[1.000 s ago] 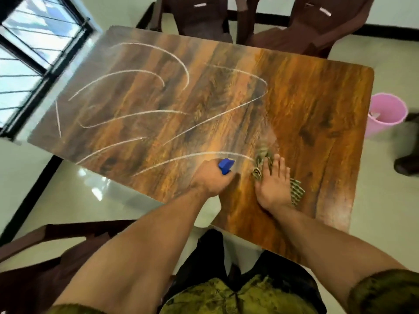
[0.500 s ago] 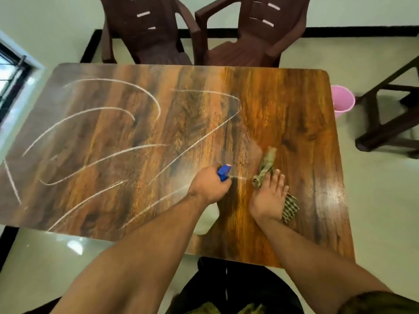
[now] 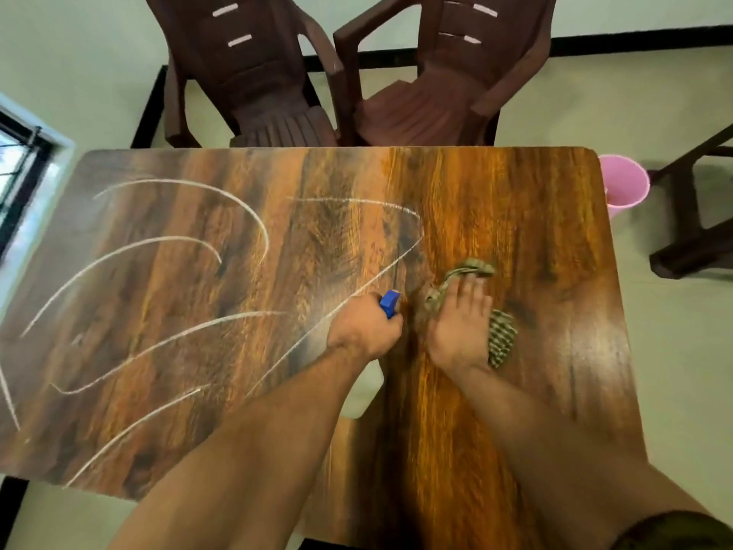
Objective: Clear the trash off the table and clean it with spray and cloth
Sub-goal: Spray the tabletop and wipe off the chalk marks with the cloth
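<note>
The wooden table [image 3: 535, 232] carries several white chalk lines [image 3: 190, 244] across its left and middle parts. My left hand [image 3: 363, 329] is closed around a spray bottle; its blue nozzle [image 3: 389, 303] sticks out above the fist and its pale body [image 3: 363, 391] shows under my forearm. My right hand [image 3: 460, 327] lies flat, fingers together, pressing a green checked cloth [image 3: 501, 337] onto the table just right of the nozzle. The cloth pokes out beyond the fingertips and at the right of the palm.
Two brown plastic chairs [image 3: 258, 73] [image 3: 440, 85] stand at the table's far edge. A pink bin [image 3: 624, 184] sits on the floor off the far right corner, beside a dark wooden furniture frame [image 3: 698, 216]. A window [image 3: 20, 168] is at the left.
My head has turned, so the table now lies squarer in view. My right hand has pushed the cloth a little forward, and the chalk line near it is shorter. The left hand keeps the bottle.
</note>
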`<state>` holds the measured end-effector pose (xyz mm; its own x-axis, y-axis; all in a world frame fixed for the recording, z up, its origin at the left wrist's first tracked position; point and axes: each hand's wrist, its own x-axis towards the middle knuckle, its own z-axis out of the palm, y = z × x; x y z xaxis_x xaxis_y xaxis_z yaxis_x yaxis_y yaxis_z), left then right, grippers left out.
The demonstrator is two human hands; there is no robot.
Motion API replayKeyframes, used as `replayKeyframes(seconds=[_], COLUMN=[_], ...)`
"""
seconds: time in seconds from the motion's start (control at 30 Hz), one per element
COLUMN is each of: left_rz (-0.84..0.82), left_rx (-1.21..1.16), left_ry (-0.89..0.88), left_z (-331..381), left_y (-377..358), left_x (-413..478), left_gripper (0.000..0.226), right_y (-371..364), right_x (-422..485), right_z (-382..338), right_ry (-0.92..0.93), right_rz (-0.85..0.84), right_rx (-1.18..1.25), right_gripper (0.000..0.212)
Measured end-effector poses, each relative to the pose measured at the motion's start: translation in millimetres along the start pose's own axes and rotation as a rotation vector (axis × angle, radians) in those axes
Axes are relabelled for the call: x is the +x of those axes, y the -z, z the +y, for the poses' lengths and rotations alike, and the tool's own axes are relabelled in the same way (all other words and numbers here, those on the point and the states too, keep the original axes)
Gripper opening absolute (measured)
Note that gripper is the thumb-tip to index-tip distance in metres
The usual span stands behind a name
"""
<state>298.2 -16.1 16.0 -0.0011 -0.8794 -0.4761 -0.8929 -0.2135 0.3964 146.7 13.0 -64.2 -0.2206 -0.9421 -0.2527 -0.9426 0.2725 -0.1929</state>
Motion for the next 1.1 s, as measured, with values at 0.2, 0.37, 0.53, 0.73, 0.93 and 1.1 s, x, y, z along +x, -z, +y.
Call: replayKeyframes(seconds=[0.2,0.37,0.53,0.73,0.93,1.1], left_rz=[0.021,0.005,0.031,0.062,0.040,0.073], left_rx=[-0.072,-0.091,-0.093,-0.150,-0.235,-0.239], left_ry=[0.047,0.026,0.030,-0.034,-0.050,-0.068], left_z=[6.9,2.9,-0.5,3.1,-16.5,-45.8], left_y=[22.1,46.1,74.8,102.2,129.3,143.8], left_x=[48.1,86.8,125.1,173.8,205.4,207.7], left_gripper=[0.021,0.030,0.036,0.032,0.020,0.021], right_y=[0.3,15.7,15.7,36.9,48.1,21.6], right_x=[-1.4,80.0,117.2,197.9,282.1,282.4], right_z=[3.5,-7.1,-94.3,-88.6,-96.1,-188.0], right_ry=[0.807,0.191,0.245,0.603,-0.289,0.209], right_rz=[-0.176,-0.018,-0.059,-0.065,0.180,0.098], right_rx=[-0.104,-0.048,-0.010,-0.052,0.089,0.064], right_gripper=[0.067,0.066,0.071,0.068,0.057,0.068])
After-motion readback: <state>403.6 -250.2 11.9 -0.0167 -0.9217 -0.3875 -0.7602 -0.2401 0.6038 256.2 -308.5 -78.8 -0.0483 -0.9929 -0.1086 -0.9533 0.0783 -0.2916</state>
